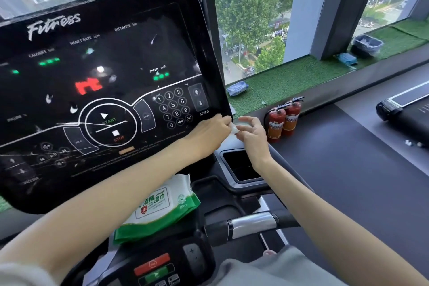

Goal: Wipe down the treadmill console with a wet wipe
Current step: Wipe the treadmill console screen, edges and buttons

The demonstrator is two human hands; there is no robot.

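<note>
The black treadmill console (pixel 97 90) fills the left half of the view, lit with green and red digits, a keypad and START/STOP marks. At its lower right corner my left hand (pixel 209 131) and my right hand (pixel 251 133) meet, both pinching a small folded white wet wipe (pixel 234 128) between their fingertips. The wipe sits just off the console's corner edge. A green and white pack of wet wipes (pixel 160 204) lies on the shelf below the console.
Below the hands is a cup holder tray (pixel 241 167) and a silver handlebar (pixel 253 224). Red and green buttons (pixel 154 269) sit low in front. Two fire extinguishers (pixel 284 119) stand by the green-turfed window sill, where a blue wipe pack (pixel 236 88) lies.
</note>
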